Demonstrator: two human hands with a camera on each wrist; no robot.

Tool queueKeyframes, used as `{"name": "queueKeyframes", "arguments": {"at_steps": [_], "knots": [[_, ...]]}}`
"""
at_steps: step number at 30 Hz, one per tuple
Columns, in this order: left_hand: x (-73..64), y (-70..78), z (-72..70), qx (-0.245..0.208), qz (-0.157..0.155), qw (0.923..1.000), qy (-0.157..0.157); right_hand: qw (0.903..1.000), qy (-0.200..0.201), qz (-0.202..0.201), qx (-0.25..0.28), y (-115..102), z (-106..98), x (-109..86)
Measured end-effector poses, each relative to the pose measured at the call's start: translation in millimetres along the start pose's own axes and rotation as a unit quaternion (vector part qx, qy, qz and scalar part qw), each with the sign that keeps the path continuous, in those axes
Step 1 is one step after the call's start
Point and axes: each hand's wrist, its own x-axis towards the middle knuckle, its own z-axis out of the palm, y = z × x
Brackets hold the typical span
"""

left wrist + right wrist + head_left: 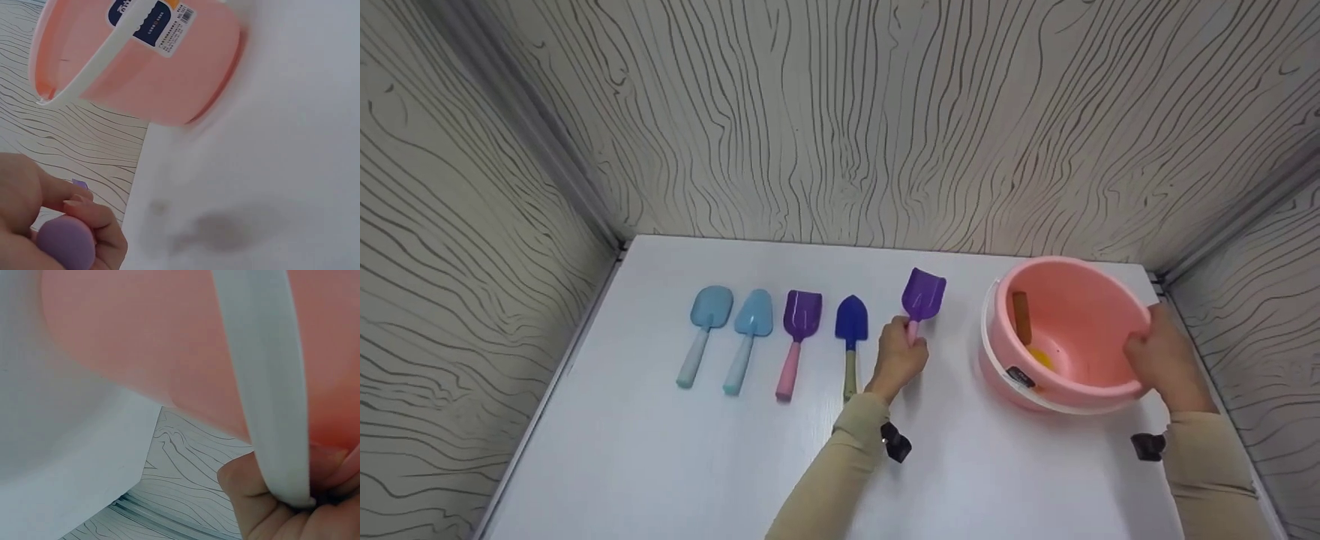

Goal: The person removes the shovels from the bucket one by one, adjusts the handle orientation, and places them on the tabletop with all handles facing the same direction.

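Observation:
My left hand [898, 358] grips the pink handle of a purple toy shovel [924, 293], its blade pointing away from me. In the left wrist view the round handle end [67, 244] pokes out of the curled fingers, and a shadow falls on the table nearby. On the right side stands a pink bucket [1076, 315], tilted towards the left. My right hand [1166, 360] holds its right rim, fingers around the edge beside the white bail handle [270, 382]. Inside the bucket lie a brown strip-like piece [1021, 319] and something yellow [1041, 357], partly hidden by the rim.
Left of my left hand, a row of toy shovels lies on the white table [660, 465]: two light blue shovels [711, 307], a purple shovel with pink handle [802, 315] and a dark blue trowel [852, 321]. Wood-patterned panels [810, 127] enclose the back and sides.

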Motion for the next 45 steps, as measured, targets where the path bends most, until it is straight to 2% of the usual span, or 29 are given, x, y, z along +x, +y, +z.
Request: {"name": "queueKeyframes", "arguments": {"at_steps": [3,5,12,16,25,29,35,42,45], "knots": [[-1.7,-9.7,5.2,-0.002,-0.017,0.9998,0.01,1.0,0.002,-0.001,-0.003,0.5,0.4,0.8],[-2.9,-15.4,8.4,0.002,-0.016,0.9995,0.026,1.0,0.003,-0.002,-0.003,0.4,0.7,0.9],[-9.9,-30.0,19.3,0.012,0.023,0.9939,0.107,1.0,0.005,0.0,-0.002,-1.1,0.0,0.7],[-13.5,-35.3,24.8,0.027,0.032,0.9911,0.126,0.9999,0.007,-0.001,-0.01,-0.1,-0.9,0.1],[-15.1,-39.4,29.5,0.047,0.029,0.9858,0.158,0.9998,0.018,-0.006,-0.004,5.6,1.0,-0.7],[-17.5,-40.5,33.3,0.073,0.028,0.9827,0.168,0.9997,0.021,-0.011,0.006,7.0,3.0,-3.2],[-21.4,-41.5,41.0,0.096,0.022,0.9813,0.165,0.9992,0.032,-0.025,0.0,5.2,4.0,-2.9],[-22.9,-41.5,47.8,0.128,0.05,0.9702,0.2,0.9997,0.019,-0.014,-0.002,2.9,-0.1,-3.9],[-23.8,-40.1,49.5,0.127,0.046,0.9711,0.196,0.9994,0.02,-0.025,-0.014,4.0,-2.6,-4.4]]}}
